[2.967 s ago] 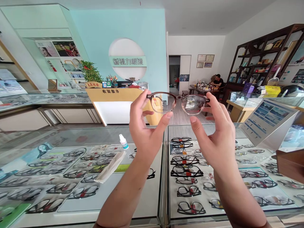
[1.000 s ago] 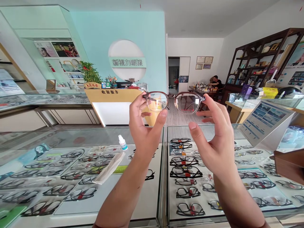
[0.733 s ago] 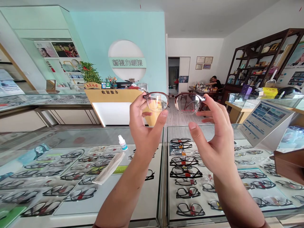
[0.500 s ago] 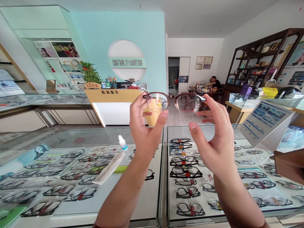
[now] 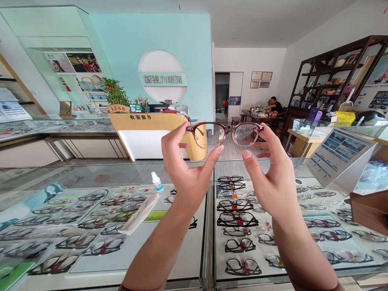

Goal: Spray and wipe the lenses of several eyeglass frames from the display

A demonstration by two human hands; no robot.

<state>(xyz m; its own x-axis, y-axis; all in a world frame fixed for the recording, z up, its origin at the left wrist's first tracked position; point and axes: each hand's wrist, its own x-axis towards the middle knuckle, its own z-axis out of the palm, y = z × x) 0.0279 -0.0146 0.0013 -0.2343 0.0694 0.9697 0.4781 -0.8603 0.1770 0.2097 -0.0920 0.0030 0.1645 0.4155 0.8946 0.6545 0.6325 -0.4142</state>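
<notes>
Our left hand (image 5: 185, 163) and right hand (image 5: 273, 173), apart, clamped on opposite ends of brown-to-clear, rounded, plastic-looking eyeglasses (image 5: 229, 128).

Step, as we judge it: raised for viewing, front rims upright; we reckon any next move calls for a light, even grip at both ends. Eyeglasses lie between our hands, at two o'clock of the left and ten o'clock of the right, above our glass-topped display counter (image 5: 190, 262). Also listed, toward eight o'clock of the eyeglasses: small white blue-labelled plastic bottle (image 5: 157, 182); folded cream cloth (image 5: 141, 214).
</notes>
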